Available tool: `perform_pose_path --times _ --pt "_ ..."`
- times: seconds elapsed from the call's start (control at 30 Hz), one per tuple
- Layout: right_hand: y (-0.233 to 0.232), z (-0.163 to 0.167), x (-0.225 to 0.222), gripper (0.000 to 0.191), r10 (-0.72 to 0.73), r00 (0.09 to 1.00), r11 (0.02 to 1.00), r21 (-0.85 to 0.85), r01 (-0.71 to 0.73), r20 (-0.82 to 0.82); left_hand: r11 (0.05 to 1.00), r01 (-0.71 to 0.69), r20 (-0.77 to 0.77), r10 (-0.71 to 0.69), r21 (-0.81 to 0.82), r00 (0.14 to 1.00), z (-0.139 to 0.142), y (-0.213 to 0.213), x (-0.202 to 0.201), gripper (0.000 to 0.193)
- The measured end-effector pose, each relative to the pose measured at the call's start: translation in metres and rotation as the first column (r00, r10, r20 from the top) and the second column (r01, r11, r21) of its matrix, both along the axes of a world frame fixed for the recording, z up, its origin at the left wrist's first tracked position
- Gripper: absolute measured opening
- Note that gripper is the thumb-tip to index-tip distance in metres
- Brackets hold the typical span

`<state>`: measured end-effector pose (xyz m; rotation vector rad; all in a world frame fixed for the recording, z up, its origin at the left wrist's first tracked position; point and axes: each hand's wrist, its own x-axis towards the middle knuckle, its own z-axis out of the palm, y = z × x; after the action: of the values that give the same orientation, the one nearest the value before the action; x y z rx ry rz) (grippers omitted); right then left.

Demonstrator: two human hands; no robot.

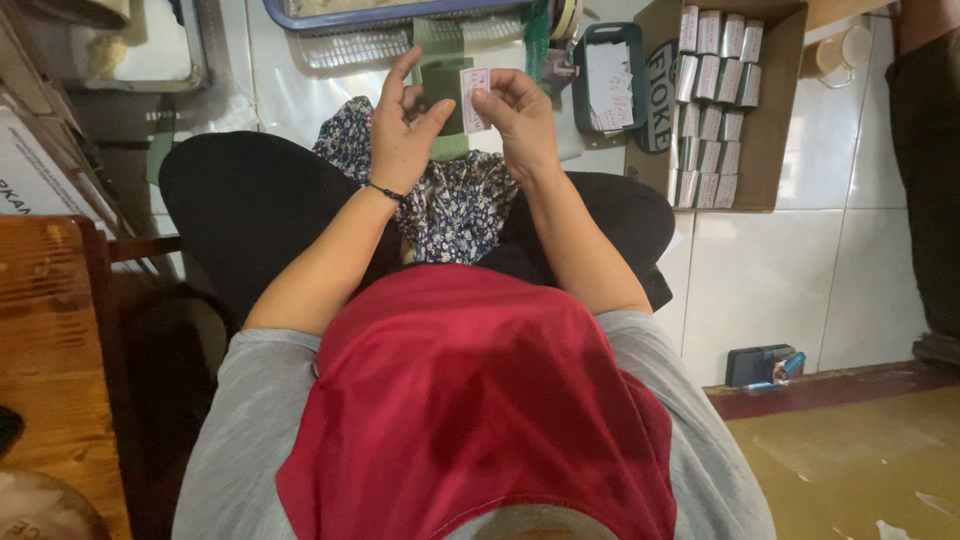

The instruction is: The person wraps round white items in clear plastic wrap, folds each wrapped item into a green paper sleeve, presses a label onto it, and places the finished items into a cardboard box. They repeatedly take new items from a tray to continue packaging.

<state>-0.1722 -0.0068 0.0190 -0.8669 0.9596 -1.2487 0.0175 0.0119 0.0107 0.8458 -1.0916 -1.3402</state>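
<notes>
Both hands are raised together above the lap, over the white tiled floor (780,270). The left hand (405,125) is closed around a dark green flat packet (445,90), thumb across its face and fingers behind, which holds the packet upright and facing the wearer. The right hand (515,115) pinches a small white paper label (473,98) between thumb and fingertips, the label lying against the packet's right edge; the grip reads as one that lines the label up with the packet, though whether it is already stuck on cannot be told. A thin black bracelet (385,190) sits on the left wrist. Under the hands a dark floral cloth (455,205) lies across the lap, between knees clad in black. Containers: to the right, within reach, an open cardboard box (765,165) lies on the floor holding small silvery-white packs (705,110) stood in close rows, tidily stacked and filling its left half. Between box and hands a dark green plastic tray (630,75) holds loose white slips, apparently of the same kind as the label. Above the hands a blue-rimmed basket (390,15) is cut by the frame edge; its contents cannot be made out. Further green strips (438,40) lie on the floor just beyond the hands. A small dark device (760,365) rests by the tile edge at lower right.
</notes>
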Motion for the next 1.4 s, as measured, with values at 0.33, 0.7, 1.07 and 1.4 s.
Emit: perform_pose_path --times 0.33,0.7,1.07,1.4 --pt "0.027 0.023 0.017 0.031 -0.111 0.979 0.975 -0.209 0.074 -0.173 0.998 -0.061 0.085 0.061 -0.001 0.995 0.003 0.004 0.002 0.069" --pt "0.038 0.021 0.021 0.015 -0.169 0.966 0.976 -0.170 0.137 -0.193 0.998 -0.036 0.072 0.039 -0.049 0.997 0.010 0.010 0.001 0.070" --pt "0.038 0.017 0.031 0.016 -0.116 0.982 0.987 -0.129 0.097 -0.149 1.000 0.009 -0.071 -0.011 -0.029 0.997 -0.002 0.010 -0.001 0.066" --pt "0.053 0.035 0.049 0.028 -0.395 0.693 0.825 -0.565 -0.021 -0.603 0.959 0.252 -0.295 -0.206 0.128 0.933 -0.003 0.011 -0.004 0.049"
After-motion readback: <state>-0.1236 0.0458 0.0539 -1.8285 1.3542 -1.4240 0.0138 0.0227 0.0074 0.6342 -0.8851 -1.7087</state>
